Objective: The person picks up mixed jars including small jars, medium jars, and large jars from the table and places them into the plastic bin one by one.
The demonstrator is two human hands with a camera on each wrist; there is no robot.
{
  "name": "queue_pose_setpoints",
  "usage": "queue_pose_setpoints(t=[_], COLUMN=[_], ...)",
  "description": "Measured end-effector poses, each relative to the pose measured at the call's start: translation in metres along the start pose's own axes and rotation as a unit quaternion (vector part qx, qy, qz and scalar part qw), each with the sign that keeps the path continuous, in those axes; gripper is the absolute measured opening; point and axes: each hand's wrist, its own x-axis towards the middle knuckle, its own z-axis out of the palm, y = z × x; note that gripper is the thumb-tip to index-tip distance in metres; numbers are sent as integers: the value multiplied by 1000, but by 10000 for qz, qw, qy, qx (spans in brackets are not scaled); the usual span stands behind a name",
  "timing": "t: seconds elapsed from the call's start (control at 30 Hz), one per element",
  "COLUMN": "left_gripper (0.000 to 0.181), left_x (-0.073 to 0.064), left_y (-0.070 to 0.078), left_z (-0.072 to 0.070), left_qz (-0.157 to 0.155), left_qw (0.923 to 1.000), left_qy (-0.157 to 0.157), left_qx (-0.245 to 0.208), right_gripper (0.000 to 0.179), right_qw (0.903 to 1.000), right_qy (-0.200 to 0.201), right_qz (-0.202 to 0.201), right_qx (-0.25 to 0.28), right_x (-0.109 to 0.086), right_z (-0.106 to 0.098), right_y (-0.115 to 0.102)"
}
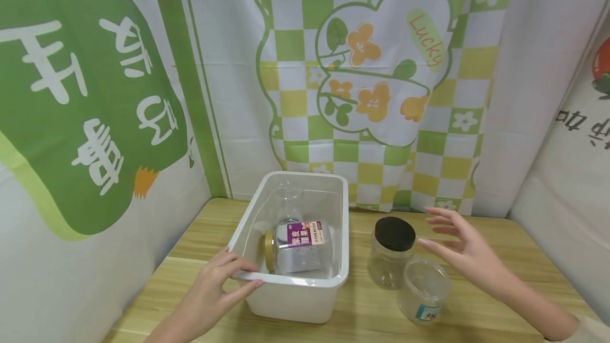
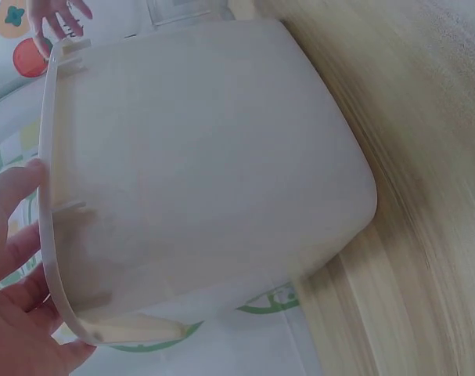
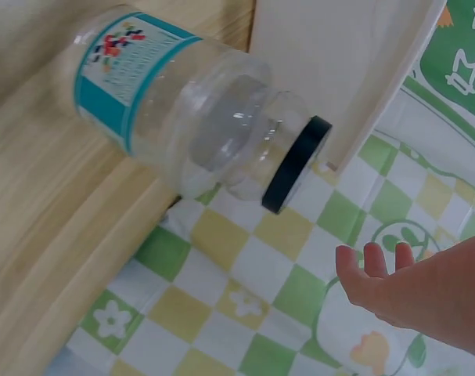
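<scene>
My left hand point(image 1: 214, 286) holds the near left corner of a white plastic bin point(image 1: 346, 226) by its rim, and the left wrist view shows that hand's fingers and thumb around the rim. Lying inside the bin is a clear plastic jar point(image 1: 305, 261) with a gold lid and a purple label. Behind it is another clear container point(image 1: 289, 200), partly hidden. Just right of a clear jar with a black lid point(image 1: 394, 234), my right hand point(image 1: 469, 250) hovers with fingers extended, apart from it in the right wrist view. A clear tub with a teal label point(image 1: 424, 290) stands in front of that jar.
The bin and jars stand on a wood-grain table point(image 1: 367, 322). A checked curtain point(image 1: 343, 152) hangs behind the table's back edge. Printed cloth walls point(image 1: 157, 216) close in the left and right sides.
</scene>
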Motion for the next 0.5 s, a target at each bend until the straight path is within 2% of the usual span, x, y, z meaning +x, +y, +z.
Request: queue_pose_setpoints(t=[0.13, 0.5], left_gripper=[27, 27], left_x=[0, 1], left_y=[-1, 0], left_z=[1, 1], left_qz=[107, 115], left_qw=[9999, 9999], left_qy=[22, -35], left_qx=[-7, -2], right_gripper=[67, 79], right_qw=[9999, 9984], right_qy=[89, 102], right_qz=[89, 500], right_qx=[-43, -253], right_x=[-9, -29], right_z=[-3, 0], right_y=[12, 38])
